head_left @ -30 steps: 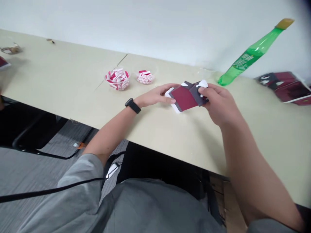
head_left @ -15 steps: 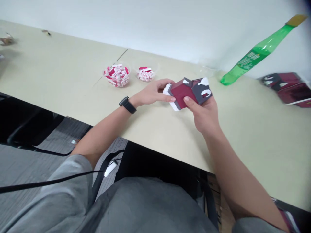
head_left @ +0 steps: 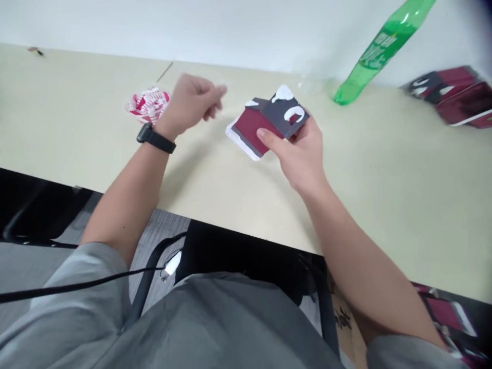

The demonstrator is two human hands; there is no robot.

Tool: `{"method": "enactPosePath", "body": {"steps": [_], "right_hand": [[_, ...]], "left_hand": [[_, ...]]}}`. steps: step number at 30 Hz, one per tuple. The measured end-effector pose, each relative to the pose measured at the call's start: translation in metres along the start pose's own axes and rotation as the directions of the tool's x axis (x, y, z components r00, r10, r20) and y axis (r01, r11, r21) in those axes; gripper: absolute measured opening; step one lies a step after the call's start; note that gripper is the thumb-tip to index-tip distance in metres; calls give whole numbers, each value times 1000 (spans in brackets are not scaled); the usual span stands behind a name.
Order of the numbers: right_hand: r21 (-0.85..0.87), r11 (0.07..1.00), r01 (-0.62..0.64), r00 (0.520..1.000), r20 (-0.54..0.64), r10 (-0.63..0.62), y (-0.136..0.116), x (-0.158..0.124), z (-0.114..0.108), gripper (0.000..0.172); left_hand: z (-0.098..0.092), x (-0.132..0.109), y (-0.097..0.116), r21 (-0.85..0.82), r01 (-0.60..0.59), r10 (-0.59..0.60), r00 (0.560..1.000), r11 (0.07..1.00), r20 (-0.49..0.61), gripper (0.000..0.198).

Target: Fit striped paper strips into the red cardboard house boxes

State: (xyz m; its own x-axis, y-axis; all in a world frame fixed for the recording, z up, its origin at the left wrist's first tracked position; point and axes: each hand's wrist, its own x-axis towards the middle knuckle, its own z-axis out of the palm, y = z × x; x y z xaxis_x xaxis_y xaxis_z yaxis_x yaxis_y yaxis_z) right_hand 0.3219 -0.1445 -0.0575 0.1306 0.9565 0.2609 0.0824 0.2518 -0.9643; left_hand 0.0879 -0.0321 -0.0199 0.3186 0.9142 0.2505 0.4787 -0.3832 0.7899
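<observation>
My right hand (head_left: 298, 151) grips a small paper house box (head_left: 255, 130), dark red with a grey roof and white snow-like patches, its thumb across the red wall. The box is held tilted over the table, its white-edged base toward the left. Raised to the left of the box and apart from it is my left hand (head_left: 196, 102), wearing a black watch. Its fingers are curled in and slightly blurred, so I cannot see what, if anything, they hold. Partly behind that wrist stands a clear bowl of red-and-white striped pieces (head_left: 148, 104).
A green bottle (head_left: 374, 51) leans near the wall. More dark red paper house boxes (head_left: 457, 95) lie at the right, and others (head_left: 448, 312) sit below the table edge. A small item (head_left: 35, 51) rests at the far left. A black cable (head_left: 77, 284) crosses my left side.
My left hand has let go of the house box and moved left and up, now covering the smaller bowl's place. The view has shifted; my right hand still holds the box.
</observation>
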Motion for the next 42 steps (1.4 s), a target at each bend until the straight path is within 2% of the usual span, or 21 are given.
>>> {"method": "enactPosePath", "body": {"steps": [1, 3, 5, 7, 8, 9, 13, 16, 18, 21, 25, 28, 33, 39, 42], "right_hand": [[3, 1000, -13, 1000, -9, 13, 0, 1, 0, 71], [32, 999, -44, 998, -32, 45, 0, 3, 0, 72], [98, 992, -76, 995, -55, 81, 1, 4, 1, 72], [169, 980, -101, 991, -74, 115, 2, 6, 1, 70], [195, 975, -106, 988, -87, 125, 4, 6, 2, 68], [210, 971, -110, 987, -95, 133, 5, 7, 2, 65], [221, 965, -141, 980, -106, 167, 7, 9, 3, 60], [222, 962, -160, 974, -123, 190, 7, 8, 4, 61], [223, 959, -175, 971, -124, 206, 6, 8, 4, 60], [223, 957, -186, 969, -119, 217, 5, 8, 4, 59], [227, 956, -185, 968, -124, 216, 7, 10, 4, 59], [218, 959, -179, 970, -124, 209, 11, 11, 3, 60], [223, 957, -185, 972, -105, 212, 14, 12, 4, 58], [267, 944, -193, 970, -95, 225, 11, 15, 5, 60], [369, 904, -214, 958, -101, 268, 10, 17, 3, 64]], "left_hand": [[-4, 8, 0, 81, -15, 28, 986, 997, -164, 49], [-18, 21, -4, 237, -49, 148, 895, 970, -422, 47], [-38, 30, -13, 366, -41, 258, 782, 930, -568, 35], [-59, 34, -27, 413, 40, 279, 679, 910, -679, 19], [-68, 34, -35, 415, 76, 264, 664, 907, -699, 17], [-76, 34, -44, 414, 111, 242, 665, 904, -706, 17], [-93, 25, -69, 523, 215, 137, 822, 825, -553, 19], [-92, 25, -70, 592, 260, 57, 885, 763, -461, 19], [-86, 36, -65, 616, 192, 58, 930, 764, -362, 20], [-73, 70, -61, 617, 64, 56, 983, 784, -173, 15], [-53, 120, -71, 687, 84, -82, 996, 722, -35, 1], [-43, 137, -81, 743, 126, -192, 981, 657, 4, 15], [-40, 135, -84, 750, 178, -271, 963, 637, 2, 28], [-42, 130, -77, 756, 197, -290, 957, 624, -9, 29], [-45, 129, -72, 756, 199, -291, 957, 624, -12, 28]]}}
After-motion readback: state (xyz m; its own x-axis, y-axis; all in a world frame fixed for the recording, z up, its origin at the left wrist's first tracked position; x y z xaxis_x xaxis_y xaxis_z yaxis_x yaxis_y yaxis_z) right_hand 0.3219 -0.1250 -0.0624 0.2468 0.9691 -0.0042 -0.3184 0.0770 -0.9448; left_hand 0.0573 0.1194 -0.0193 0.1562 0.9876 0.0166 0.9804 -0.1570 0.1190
